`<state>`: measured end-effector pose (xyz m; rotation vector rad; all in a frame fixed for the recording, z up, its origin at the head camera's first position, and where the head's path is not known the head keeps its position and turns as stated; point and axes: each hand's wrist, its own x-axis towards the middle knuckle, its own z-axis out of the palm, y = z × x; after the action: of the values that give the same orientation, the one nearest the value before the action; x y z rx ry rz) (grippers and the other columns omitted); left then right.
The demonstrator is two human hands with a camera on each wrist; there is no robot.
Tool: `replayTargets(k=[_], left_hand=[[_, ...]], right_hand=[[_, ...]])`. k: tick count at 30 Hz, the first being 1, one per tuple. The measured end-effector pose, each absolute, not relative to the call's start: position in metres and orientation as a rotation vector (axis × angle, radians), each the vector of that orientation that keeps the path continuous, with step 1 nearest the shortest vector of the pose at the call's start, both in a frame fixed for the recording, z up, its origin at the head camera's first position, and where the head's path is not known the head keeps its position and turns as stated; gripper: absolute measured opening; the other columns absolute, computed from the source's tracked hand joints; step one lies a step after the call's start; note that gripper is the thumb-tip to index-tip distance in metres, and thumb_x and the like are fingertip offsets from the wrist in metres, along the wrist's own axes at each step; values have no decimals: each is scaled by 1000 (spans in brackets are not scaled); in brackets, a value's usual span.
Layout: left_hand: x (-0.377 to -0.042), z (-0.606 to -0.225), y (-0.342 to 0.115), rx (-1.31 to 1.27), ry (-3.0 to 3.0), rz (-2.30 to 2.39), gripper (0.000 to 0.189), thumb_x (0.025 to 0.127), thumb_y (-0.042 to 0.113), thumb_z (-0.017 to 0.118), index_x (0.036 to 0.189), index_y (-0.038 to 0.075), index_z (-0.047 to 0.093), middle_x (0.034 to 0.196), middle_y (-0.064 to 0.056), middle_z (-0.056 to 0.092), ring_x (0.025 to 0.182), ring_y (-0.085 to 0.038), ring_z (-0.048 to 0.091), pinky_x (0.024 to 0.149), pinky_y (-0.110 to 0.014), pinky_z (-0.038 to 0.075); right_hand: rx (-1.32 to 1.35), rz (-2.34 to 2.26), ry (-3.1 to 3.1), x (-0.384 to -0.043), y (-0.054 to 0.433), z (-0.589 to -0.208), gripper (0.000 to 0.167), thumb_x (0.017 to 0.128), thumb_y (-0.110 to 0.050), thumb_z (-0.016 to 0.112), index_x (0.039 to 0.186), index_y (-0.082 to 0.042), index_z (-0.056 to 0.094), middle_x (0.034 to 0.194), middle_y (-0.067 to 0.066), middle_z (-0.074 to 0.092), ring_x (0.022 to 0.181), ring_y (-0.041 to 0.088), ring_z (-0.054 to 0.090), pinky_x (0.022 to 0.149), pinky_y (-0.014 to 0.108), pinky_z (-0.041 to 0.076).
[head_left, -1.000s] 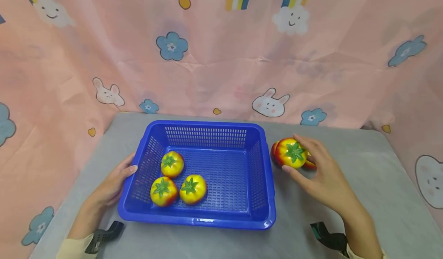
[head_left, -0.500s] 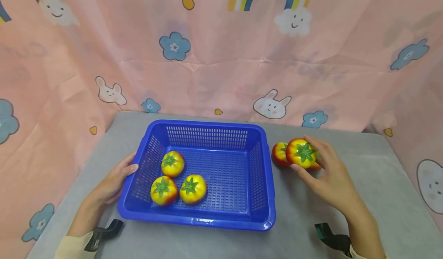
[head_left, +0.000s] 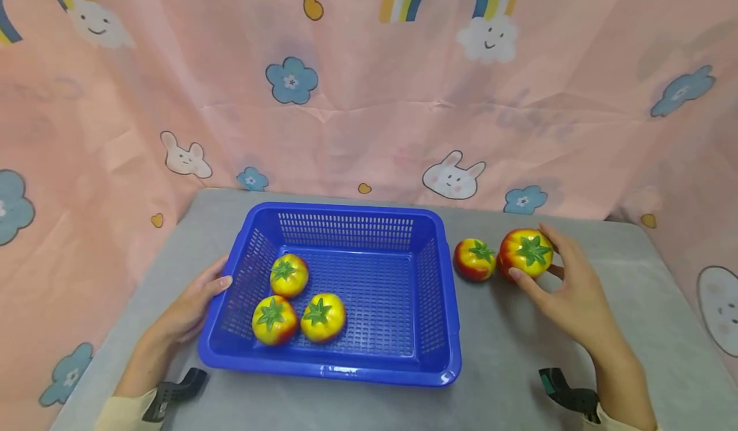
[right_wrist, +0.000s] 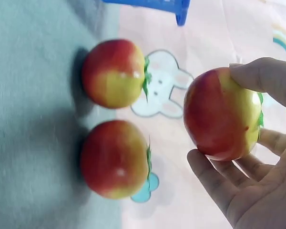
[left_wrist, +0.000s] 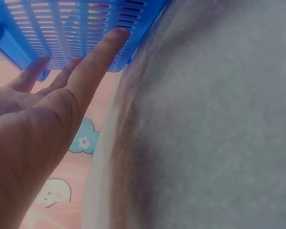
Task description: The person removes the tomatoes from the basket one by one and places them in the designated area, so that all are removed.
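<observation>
My left hand (head_left: pixel 187 303) holds the left side of a blue plastic basket (head_left: pixel 328 370), thumb at the rim. In the left wrist view its fingers (left_wrist: pixel 93 64) lie along the slotted outer wall. Right of the basket, my right hand (head_left: pixel 576 296) grips a yellow-and-red toy tomato (head_left: pixel 526 255) with a green star-shaped top, thumb on one side and fingers on the other. The right wrist view shows this tomato (right_wrist: pixel 224 114) raised off the table. Two more toy tomatoes stand below it, one nearer the basket (right_wrist: pixel 115 74) and one farther (right_wrist: pixel 117 160), mostly hidden in the head view.
Three toy tomatoes sit in the left half of the basket: one at the back (head_left: pixel 289 276), one front left (head_left: pixel 274 320) and one front right (head_left: pixel 323 317). A grey cloth (head_left: pixel 623 277) covers the table. Behind rises a pink printed curtain (head_left: pixel 357 136).
My right hand has moved to the right with its toy tomato, uncovering the one beside the basket and overlapping the farther one. The left hand and the basket have stayed in place.
</observation>
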<state>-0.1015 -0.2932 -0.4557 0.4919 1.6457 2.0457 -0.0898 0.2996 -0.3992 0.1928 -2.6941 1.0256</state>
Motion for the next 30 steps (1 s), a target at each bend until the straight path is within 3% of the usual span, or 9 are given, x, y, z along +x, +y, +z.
replayTargets(k=[1,2,17,23,30], left_hand=[[-101,-455,-293,492,1644,2051,52,113,9,28,159,32,34,142,5,67,122,-18,72,96,-39,64],[-101,-455,-294,489,1644,2056,52,113,9,28,158,33,35,141,6,67,121,-18,72,95,-39,64],[-102,-454,-294,498,1664,2045,51,113,9,28,160,28,31,141,5,67,121,-18,72,95,-39,64],[-101,-456,-293,476,1715,2020,55,113,10,28,166,22,21,143,10,65,123,-15,71,95,-38,64],[-101,-457,-292,483,1685,2038,52,113,9,28,162,26,28,143,8,65,124,-16,71,96,-37,64]], right_hand=[[184,1037,-2686,-90,302,-400,90,91,-16,84,165,-9,33,154,29,46,134,50,48,86,-8,31],[178,1052,-2676,-91,304,-401,90,92,-15,83,165,-9,32,155,29,45,135,50,47,87,-10,29],[118,1067,-2645,-93,329,-412,84,92,-13,82,163,-10,38,151,28,47,131,46,45,86,-10,32],[80,1078,-2673,-93,343,-416,83,93,-15,81,164,-8,37,150,31,44,129,54,45,83,-10,32],[57,1058,-2716,-93,362,-424,83,96,-18,79,164,-4,35,151,35,44,128,56,44,81,-11,31]])
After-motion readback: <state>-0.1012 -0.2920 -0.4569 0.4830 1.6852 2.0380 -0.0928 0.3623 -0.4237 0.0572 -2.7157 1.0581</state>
